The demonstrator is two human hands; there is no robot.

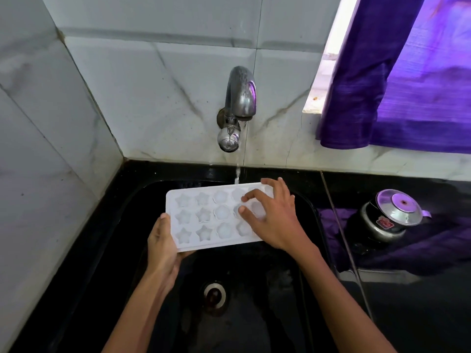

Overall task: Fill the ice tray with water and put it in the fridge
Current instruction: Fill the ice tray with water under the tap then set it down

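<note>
A home kitchen: a black sink [300, 200] under a wall tap [238, 103], a pressure cooker [390, 215] beside it.

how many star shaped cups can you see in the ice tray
6, in the two leftmost columns of the ice tray, three rows each. The other cups look rounder, and the right hand may hide more.

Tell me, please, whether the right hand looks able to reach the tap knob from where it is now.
Probably yes: the right hand rests on the ice tray just below the tap knob, with only the water stream between.
</note>
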